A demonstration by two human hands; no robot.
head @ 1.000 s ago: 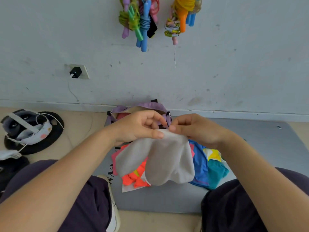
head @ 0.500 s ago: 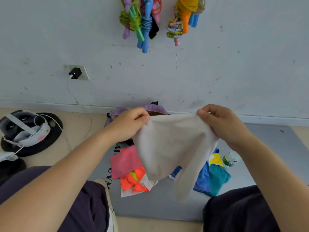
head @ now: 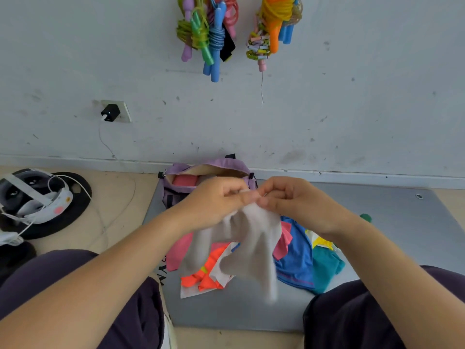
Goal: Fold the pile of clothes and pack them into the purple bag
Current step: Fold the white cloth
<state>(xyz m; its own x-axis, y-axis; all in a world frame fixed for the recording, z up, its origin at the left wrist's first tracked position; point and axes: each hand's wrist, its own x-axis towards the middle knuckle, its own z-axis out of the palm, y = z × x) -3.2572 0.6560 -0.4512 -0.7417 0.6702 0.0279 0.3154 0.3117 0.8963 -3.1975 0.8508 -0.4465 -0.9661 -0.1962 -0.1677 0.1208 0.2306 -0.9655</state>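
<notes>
A small pale grey garment [head: 251,245] hangs in the air over the pile. My left hand [head: 214,202] and my right hand [head: 294,200] pinch its top edge, fingertips almost touching. Below it on the grey mat [head: 390,222] lies the pile of clothes: a pink piece [head: 177,253], an orange piece [head: 203,278], a blue piece [head: 294,258] and a teal piece [head: 324,268]. The purple bag [head: 221,163] stands open against the wall behind my hands, with a pink item [head: 185,180] inside.
A white headset [head: 37,197] with cables lies on a black disc on the floor at left. A charger [head: 110,112] is plugged into the wall socket. Coloured skipping ropes [head: 208,34] hang on the wall above. My knees frame the mat's near edge.
Half a second ago my hands held the grey garment spread wide. Now they have come together at the middle, and the cloth hangs bunched and lower.
</notes>
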